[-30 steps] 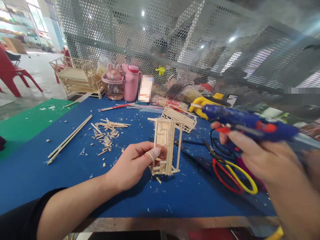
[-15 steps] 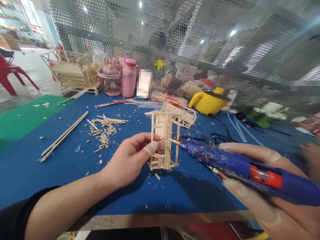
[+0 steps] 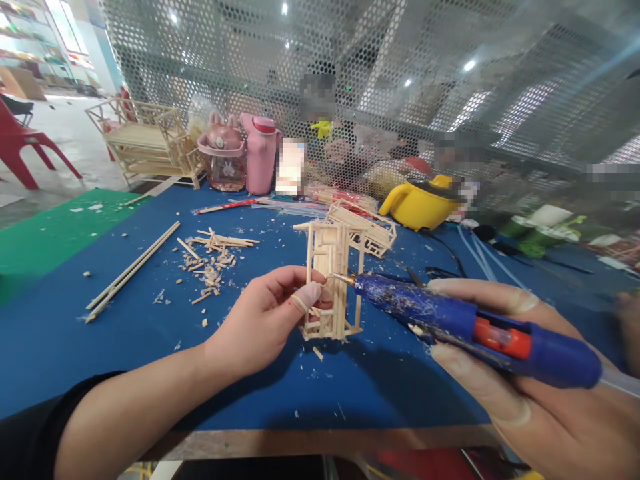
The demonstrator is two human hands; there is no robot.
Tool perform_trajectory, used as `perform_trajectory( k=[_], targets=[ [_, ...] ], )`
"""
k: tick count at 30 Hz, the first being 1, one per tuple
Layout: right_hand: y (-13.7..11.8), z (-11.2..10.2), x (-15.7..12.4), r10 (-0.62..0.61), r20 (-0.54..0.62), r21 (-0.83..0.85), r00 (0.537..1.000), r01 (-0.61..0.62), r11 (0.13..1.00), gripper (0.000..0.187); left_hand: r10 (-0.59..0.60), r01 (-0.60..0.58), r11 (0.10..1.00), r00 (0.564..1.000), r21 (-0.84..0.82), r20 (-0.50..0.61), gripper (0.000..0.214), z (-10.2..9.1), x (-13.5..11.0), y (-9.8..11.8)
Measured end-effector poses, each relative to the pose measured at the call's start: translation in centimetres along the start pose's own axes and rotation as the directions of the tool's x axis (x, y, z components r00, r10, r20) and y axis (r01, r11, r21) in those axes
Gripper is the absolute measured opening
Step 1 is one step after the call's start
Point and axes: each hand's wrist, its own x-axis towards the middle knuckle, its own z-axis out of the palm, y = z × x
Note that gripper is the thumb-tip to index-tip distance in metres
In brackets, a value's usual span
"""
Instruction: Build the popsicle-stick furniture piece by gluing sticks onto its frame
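Observation:
My left hand (image 3: 263, 320) is closed, thumb and fingers pinching the near side of a small wooden stick model (image 3: 342, 307) upright on the table. Some of its fingertips are hidden behind the sticks. A finger cot covers the thumb. In my right hand (image 3: 545, 393), fingers wrapped round it, lies a blue glue gun (image 3: 425, 310), pen-shaped and smeared with dried glue. Its metal nozzle points left and reaches the model's sticks close to my left fingertips. Whether the tip touches wood I cannot tell. A clear glue stick shows at its rear end.
Cut stick pieces (image 3: 213, 263) and two long sticks (image 3: 133, 270) lie on the left of the blue table (image 3: 240, 400). Behind the model rests another stick model (image 3: 367, 230). A yellow pot (image 3: 420, 203), a pink bottle (image 3: 261, 157) and a larger wooden model (image 3: 145, 143) stand farther back.
My right hand has brought the glue gun left, so its nozzle now overlaps the model's sticks. My left hand keeps its grip on the model, with a slight shift of the whole view.

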Motion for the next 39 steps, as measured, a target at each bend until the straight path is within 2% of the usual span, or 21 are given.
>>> perform_trajectory(
  k=[16, 39],
  targets=[
    [-0.1, 0.2, 0.27, 0.024, 0.017, 0.04, 1.0, -0.025, 0.999, 0.034, 0.01, -0.011, 0.999, 1.0, 0.041, 0.019, 0.023, -0.02, -0.07, 0.01],
    [-0.15, 0.22, 0.34, -0.02, 0.004, 0.0, 1.0, 0.02, 1.0, 0.035, -0.004, 0.003, 0.999, 1.0, 0.042, 0.007, 0.027, 0.09, 0.02, 0.26]
  ],
)
